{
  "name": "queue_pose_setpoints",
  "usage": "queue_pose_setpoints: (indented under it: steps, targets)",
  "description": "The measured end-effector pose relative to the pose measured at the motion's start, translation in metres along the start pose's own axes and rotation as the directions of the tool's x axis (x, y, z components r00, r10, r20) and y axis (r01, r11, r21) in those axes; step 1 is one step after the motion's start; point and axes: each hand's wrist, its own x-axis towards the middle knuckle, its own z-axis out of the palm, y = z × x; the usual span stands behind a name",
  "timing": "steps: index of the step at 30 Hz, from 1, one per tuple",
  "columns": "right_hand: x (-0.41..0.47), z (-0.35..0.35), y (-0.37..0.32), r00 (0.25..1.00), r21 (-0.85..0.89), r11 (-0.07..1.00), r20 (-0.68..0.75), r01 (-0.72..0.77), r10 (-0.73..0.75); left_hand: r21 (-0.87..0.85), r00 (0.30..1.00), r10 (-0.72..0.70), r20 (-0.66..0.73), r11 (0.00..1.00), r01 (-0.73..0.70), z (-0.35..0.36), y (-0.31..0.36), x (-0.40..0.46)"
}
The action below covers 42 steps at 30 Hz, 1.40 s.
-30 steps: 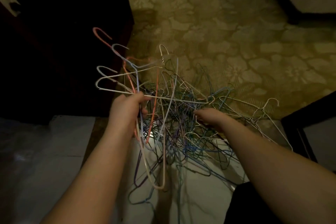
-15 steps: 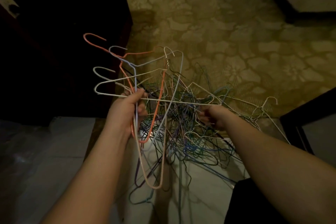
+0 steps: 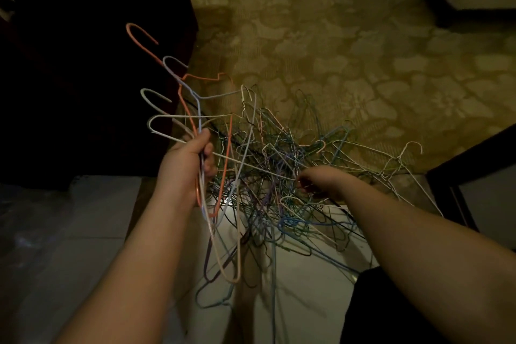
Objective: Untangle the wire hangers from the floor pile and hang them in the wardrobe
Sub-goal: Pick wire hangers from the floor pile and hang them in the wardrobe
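A tangled pile of wire hangers [image 3: 282, 176] in white, blue, green and purple lies on the floor in the middle of the head view. My left hand [image 3: 185, 167] is shut on a bunch of several hangers, among them an orange hanger [image 3: 141, 42], a lavender one [image 3: 173, 64] and white ones [image 3: 152, 95], their hooks pointing up and left. My right hand [image 3: 318, 183] reaches into the pile with its fingers pinched on a wire. The dark wardrobe [image 3: 83, 64] stands at the left, its inside too dark to see.
A patterned olive carpet [image 3: 349, 50] covers the far floor; pale tiles [image 3: 69, 246] lie near me. A dark furniture frame [image 3: 460, 176] stands at the right, and another dark-edged piece [image 3: 446, 8] at the top right. A white hanger [image 3: 407, 153] sticks out of the pile's right side.
My left hand has lifted the held bunch slightly, and the orange hook has risen. My right hand has dropped lower into the pile and closed on a wire.
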Motion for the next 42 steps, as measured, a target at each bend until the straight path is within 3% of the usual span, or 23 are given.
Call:
queue_pose_setpoints:
  steps: [3,5,8,10,13,16,19,21,24,27,29,31,34,37,42]
  targets:
    - [0.007,0.001,0.000,1.000,-0.104,0.995,0.000,-0.004,0.004,0.046,0.999,0.041,0.000,0.998,-0.041,-0.004,0.002,-0.002]
    - [0.012,-0.001,-0.004,1.000,-0.297,0.955,-0.023,0.012,-0.020,0.087,0.996,0.087,-0.028,0.993,-0.084,-0.005,0.004,-0.006]
    - [0.022,0.001,-0.001,0.993,-0.707,0.706,-0.041,0.047,-0.108,0.148,0.984,0.171,-0.054,0.976,-0.162,-0.006,0.002,-0.013]
    - [0.033,0.006,0.013,0.996,-0.825,0.564,-0.014,0.039,-0.089,0.190,0.971,0.221,-0.092,0.961,-0.201,-0.009,-0.002,-0.017]
    - [0.052,0.018,0.039,1.000,-0.869,0.494,0.021,0.022,-0.007,0.265,0.955,0.267,-0.127,0.937,-0.227,-0.015,-0.009,-0.022]
    - [0.065,0.023,0.059,0.999,-0.890,0.453,0.046,0.049,-0.017,0.308,0.952,0.275,-0.132,0.924,-0.224,-0.020,-0.012,-0.025]
    - [0.069,0.024,0.079,0.990,-0.965,0.255,0.025,0.060,-0.138,0.291,0.954,0.270,-0.134,0.930,-0.222,-0.022,-0.011,-0.025]
    - [0.065,0.022,0.090,0.974,-0.977,0.210,-0.010,0.039,-0.227,0.273,0.958,0.255,-0.134,0.938,-0.211,-0.022,-0.011,-0.024]
    - [0.058,0.010,0.101,0.951,-0.966,0.258,-0.098,-0.020,-0.295,0.277,0.960,0.249,-0.125,0.938,-0.207,-0.018,-0.013,-0.022]
    - [0.052,-0.018,0.113,0.857,-0.823,0.549,-0.383,-0.148,-0.343,0.283,0.961,0.255,-0.109,0.934,-0.216,-0.010,-0.014,-0.020]
    - [0.051,-0.046,0.129,0.786,-0.590,0.777,-0.579,-0.221,-0.217,0.278,0.964,0.249,-0.096,0.936,-0.215,-0.003,-0.016,-0.019]
    - [0.052,-0.070,0.154,0.773,-0.373,0.873,-0.634,-0.313,0.007,0.287,0.968,0.241,-0.068,0.934,-0.212,0.003,-0.018,-0.019]
    - [0.051,-0.077,0.188,0.840,-0.349,0.844,-0.505,-0.408,0.197,0.283,0.973,0.226,-0.047,0.937,-0.204,0.013,-0.020,-0.016]
    - [0.046,-0.072,0.204,0.880,-0.549,0.730,-0.450,-0.407,0.152,0.293,0.975,0.220,-0.017,0.934,-0.206,0.024,-0.023,-0.014]
    - [0.037,-0.072,0.208,0.879,-0.730,0.533,-0.473,-0.428,0.058,0.289,0.984,0.175,0.019,0.941,-0.173,0.040,-0.033,-0.017]
